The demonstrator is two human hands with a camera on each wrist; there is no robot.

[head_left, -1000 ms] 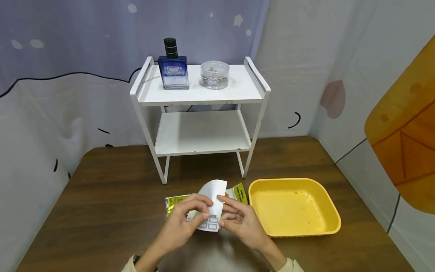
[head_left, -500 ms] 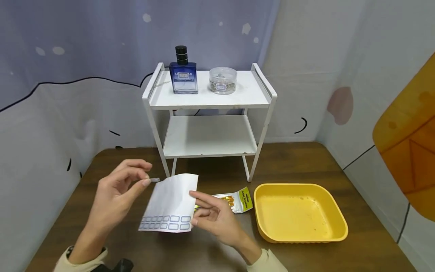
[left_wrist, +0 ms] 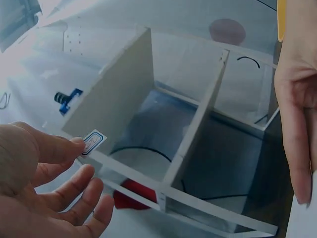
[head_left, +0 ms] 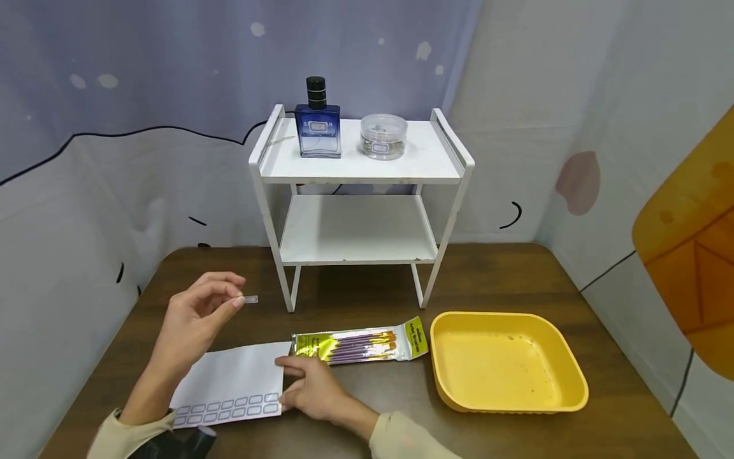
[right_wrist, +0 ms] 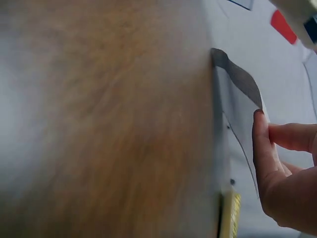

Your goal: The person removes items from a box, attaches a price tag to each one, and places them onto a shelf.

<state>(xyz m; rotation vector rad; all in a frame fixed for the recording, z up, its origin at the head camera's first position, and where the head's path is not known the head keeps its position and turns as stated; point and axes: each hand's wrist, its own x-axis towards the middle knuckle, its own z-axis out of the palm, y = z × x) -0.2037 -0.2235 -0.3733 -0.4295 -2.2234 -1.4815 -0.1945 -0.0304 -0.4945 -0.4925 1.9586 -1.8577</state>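
Note:
A small white label sticker with a blue printed border is pinched between the thumb and index finger of my left hand, raised over the table's left side. My right hand pinches the right edge of a white sticker sheet, low over the table. Rows of bordered labels run along the sheet's near edge; the left forearm covers its left part. In the right wrist view, thumb and fingers grip the sheet from both faces. Just beyond the right hand lies a pack of artist brushes.
A white two-tier shelf stands at the back. On its top are a blue perfume bottle and a round clear jar, each bearing a label. To the right sits a yellow tray on the brown table.
My left hand has peeled the sticker off the sheet and moved left and up with it. The right hand has carried the sheet left and lowered it, uncovering the brush pack.

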